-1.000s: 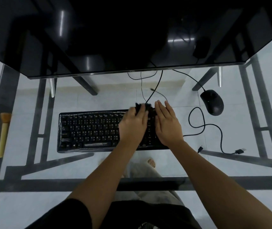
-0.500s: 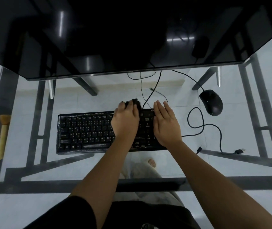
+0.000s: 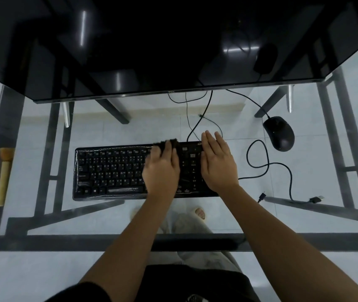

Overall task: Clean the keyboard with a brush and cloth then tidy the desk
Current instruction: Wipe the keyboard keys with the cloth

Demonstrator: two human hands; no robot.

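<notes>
White letters and symbols show on the black keyboard (image 3: 112,171), too small to read beyond single characters, and the monitor (image 3: 152,51) bezel carries a tiny unreadable logo. The left hand (image 3: 161,168) presses flat on a dark cloth (image 3: 169,143) bunched under its fingertips at the keyboard's top edge. The right hand (image 3: 218,163) lies open, palm down, on the number-pad end. The wooden brush (image 3: 4,175) rests far left on the glass tabletop (image 3: 32,216); a mouse (image 3: 280,134) sits right.
</notes>
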